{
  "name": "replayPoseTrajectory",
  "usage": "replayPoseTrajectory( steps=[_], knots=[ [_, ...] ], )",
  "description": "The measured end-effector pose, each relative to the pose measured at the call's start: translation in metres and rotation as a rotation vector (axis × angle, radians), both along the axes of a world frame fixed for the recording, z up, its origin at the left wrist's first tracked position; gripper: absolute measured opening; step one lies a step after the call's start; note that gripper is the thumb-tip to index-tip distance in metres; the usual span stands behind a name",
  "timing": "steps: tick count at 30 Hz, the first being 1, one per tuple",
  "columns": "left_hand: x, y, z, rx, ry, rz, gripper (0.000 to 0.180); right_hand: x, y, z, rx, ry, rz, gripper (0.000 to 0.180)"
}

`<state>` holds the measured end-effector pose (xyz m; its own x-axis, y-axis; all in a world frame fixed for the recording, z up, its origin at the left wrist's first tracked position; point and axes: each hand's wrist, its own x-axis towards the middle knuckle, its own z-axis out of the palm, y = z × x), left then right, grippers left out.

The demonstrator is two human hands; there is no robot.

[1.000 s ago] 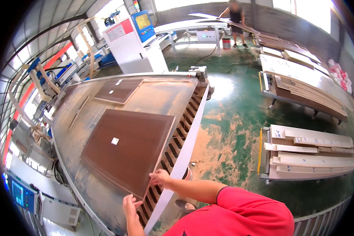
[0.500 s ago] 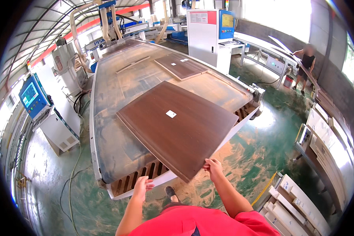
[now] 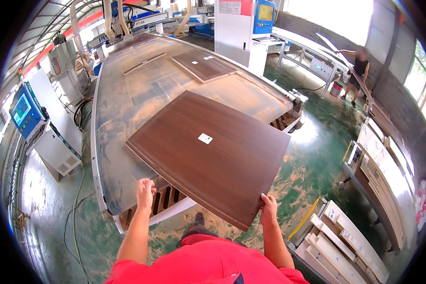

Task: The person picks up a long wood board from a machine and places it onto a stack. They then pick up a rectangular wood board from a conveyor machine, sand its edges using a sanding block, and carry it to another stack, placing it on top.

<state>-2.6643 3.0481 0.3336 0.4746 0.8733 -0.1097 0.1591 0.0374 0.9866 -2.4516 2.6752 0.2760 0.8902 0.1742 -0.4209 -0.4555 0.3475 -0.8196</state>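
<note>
A large dark brown board (image 3: 217,163) with a small white label (image 3: 205,138) lies partly over the near end of the machine table (image 3: 116,156); its near right part juts past the edge. My right hand (image 3: 268,209) grips the board at its near right corner, thumb on top, other fingers hidden underneath. Just off the board's left edge is my left hand (image 3: 146,191), raised with the fingers loosely curled and apart from the board. Nothing shows in it. Farther up the table lies a smaller brown panel (image 3: 203,65) with white labels, beside a thin strip (image 3: 145,63).
Blue control consoles stand left (image 3: 23,111) and far right (image 3: 264,16) of the table. Stacked pale boards (image 3: 338,241) lie on a rack at lower right. A person (image 3: 359,71) stands at the far right, near a red bucket (image 3: 336,89). Sawdust covers the green floor.
The board has turned slightly and come nearer to me, its near right corner swinging right with my right hand. My left hand has moved left and up, toward the board's left edge.
</note>
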Motion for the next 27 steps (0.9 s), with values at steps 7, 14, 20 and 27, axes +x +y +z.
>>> replayPoseTrajectory(
  steps=[7,14,20,27],
  knots=[
    [0.07,0.081,0.013,0.606,0.255,-0.078,0.037,-0.01,0.008,0.007,-0.106,-0.082,0.012,0.02],
    [0.165,0.171,0.023,0.958,0.718,-0.072,0.05,-0.002,0.003,-0.001,-0.29,0.008,-0.043,0.026],
    [0.206,0.24,0.02,0.957,0.945,0.032,0.058,0.003,0.018,-0.017,-0.472,-0.021,-0.151,0.019],
    [0.227,0.265,0.035,1.122,1.068,0.034,0.054,0.012,0.033,-0.037,-0.571,0.056,-0.179,0.022]
  ],
)
